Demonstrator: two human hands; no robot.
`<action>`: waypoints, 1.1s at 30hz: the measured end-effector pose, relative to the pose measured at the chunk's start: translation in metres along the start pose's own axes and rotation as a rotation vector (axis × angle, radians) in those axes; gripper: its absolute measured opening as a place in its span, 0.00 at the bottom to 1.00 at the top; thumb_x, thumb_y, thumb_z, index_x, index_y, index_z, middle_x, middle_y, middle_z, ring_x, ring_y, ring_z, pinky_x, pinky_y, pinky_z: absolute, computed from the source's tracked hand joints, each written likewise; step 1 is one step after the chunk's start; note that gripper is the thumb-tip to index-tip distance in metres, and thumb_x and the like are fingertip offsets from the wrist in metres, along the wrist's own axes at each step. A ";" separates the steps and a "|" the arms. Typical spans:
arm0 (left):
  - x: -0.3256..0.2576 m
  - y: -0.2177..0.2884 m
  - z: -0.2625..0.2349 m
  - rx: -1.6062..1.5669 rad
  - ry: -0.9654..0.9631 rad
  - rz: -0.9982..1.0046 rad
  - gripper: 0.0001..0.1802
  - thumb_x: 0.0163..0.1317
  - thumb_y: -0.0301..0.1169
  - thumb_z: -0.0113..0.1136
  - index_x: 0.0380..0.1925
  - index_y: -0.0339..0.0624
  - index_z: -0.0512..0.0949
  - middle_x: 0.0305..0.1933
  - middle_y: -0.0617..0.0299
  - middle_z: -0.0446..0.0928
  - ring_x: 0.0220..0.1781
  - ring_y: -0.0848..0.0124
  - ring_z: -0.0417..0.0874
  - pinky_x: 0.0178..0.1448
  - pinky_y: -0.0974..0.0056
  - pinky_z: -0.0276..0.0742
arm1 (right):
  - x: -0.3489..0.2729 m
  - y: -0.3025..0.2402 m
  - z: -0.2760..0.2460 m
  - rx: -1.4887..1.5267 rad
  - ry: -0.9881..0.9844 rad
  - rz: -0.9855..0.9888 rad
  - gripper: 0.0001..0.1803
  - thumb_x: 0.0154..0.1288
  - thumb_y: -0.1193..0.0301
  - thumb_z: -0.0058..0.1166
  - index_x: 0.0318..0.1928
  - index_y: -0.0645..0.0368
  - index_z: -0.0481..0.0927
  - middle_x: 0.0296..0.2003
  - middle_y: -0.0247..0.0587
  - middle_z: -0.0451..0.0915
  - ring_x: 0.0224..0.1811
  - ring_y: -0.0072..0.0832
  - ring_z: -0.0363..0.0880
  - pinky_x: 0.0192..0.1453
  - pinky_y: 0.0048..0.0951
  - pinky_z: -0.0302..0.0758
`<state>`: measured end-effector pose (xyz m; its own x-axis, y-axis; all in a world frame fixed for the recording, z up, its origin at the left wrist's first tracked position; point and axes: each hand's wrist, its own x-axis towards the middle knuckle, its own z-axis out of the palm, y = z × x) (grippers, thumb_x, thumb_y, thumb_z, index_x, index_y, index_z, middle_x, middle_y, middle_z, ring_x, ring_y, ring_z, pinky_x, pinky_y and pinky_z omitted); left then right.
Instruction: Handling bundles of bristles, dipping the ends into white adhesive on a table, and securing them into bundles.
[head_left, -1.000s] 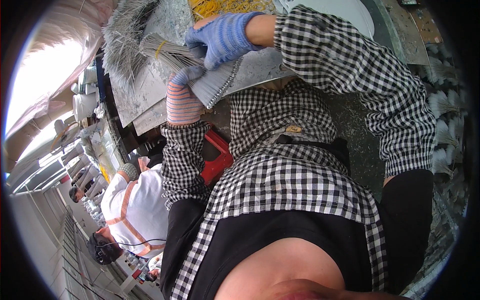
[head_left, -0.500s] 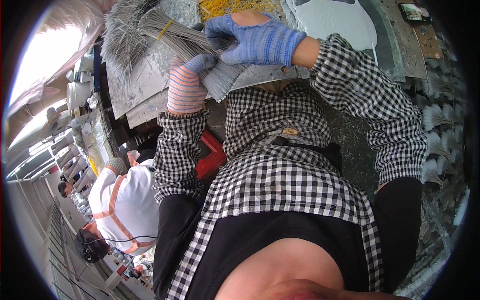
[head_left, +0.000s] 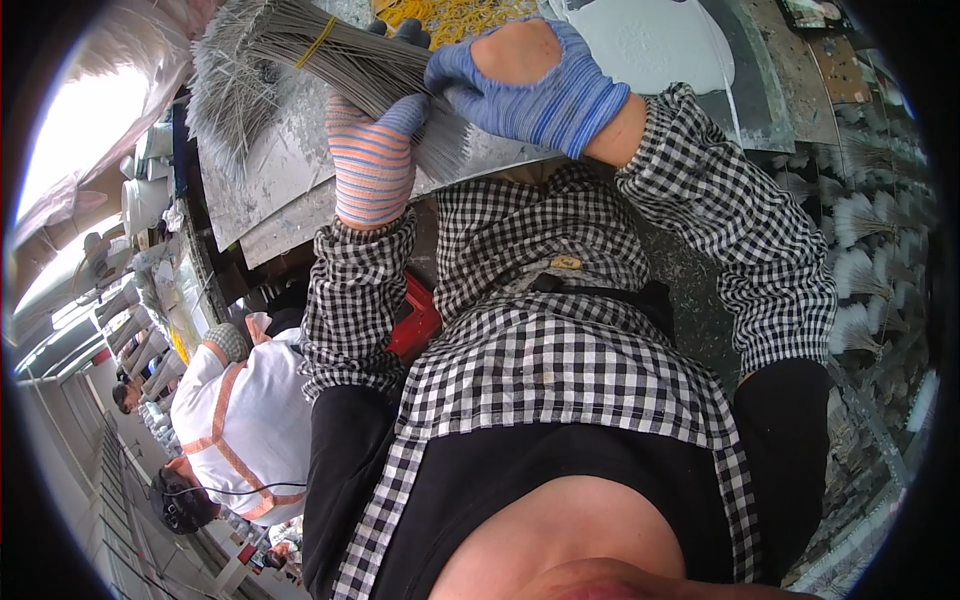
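Observation:
A bundle of thin grey wire-like stems [head_left: 362, 72] lies slantwise across my hands, with a yellow rubber band [head_left: 317, 42] around its far-left part. My left hand [head_left: 372, 165], in a pink-and-blue striped glove, is closed around the bundle from below, its thumb pressed along the near side. Over the nearer end, where pale ends fan out, my right hand [head_left: 530, 80] in a blue glove has its fingers curled onto the stems. Its fingertips are partly hidden. A larger heap of similar grey stems with pale tips [head_left: 232, 95] lies to the left of the bundle.
Loose yellow rubber bands [head_left: 470, 18] lie at the table's far side. A spread of white paste [head_left: 655, 48] covers a dark board, with a phone-like device [head_left: 815, 14] beyond. Pale-tipped bunches [head_left: 868, 225] line the right. A person in white [head_left: 250, 420] sits at left.
My right hand has turned, its bare back now facing up more, and covers more of the bundle's near end. The bundle sits slightly farther up and left in the view.

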<state>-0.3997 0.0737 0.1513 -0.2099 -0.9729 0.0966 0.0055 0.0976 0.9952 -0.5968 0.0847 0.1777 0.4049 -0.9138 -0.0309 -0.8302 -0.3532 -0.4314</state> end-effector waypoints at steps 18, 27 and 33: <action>0.039 -0.011 0.026 -0.101 -0.086 0.097 0.26 0.63 0.16 0.62 0.61 0.33 0.69 0.55 0.51 0.80 0.54 0.65 0.84 0.57 0.66 0.85 | -0.012 0.043 -0.013 0.237 0.536 -0.109 0.14 0.59 0.61 0.59 0.36 0.61 0.83 0.31 0.51 0.84 0.35 0.47 0.85 0.43 0.42 0.80; 0.076 0.043 0.113 -0.012 -0.400 0.069 0.26 0.60 0.25 0.66 0.58 0.37 0.72 0.44 0.63 0.79 0.45 0.73 0.81 0.51 0.67 0.79 | -0.048 0.096 -0.038 0.316 0.491 -0.050 0.18 0.62 0.64 0.59 0.46 0.64 0.79 0.36 0.55 0.83 0.38 0.49 0.83 0.42 0.41 0.78; 0.109 0.027 0.164 0.671 -0.533 0.873 0.24 0.53 0.24 0.68 0.52 0.38 0.75 0.46 0.52 0.81 0.48 0.54 0.82 0.55 0.57 0.79 | -0.060 0.168 -0.012 0.052 0.515 -0.039 0.19 0.64 0.66 0.61 0.54 0.58 0.81 0.46 0.47 0.85 0.46 0.40 0.84 0.52 0.37 0.79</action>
<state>-0.5827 0.0050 0.1860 -0.7635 -0.3342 0.5527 -0.1274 0.9168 0.3784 -0.7651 0.0774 0.1179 0.1832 -0.8847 0.4287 -0.7926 -0.3909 -0.4679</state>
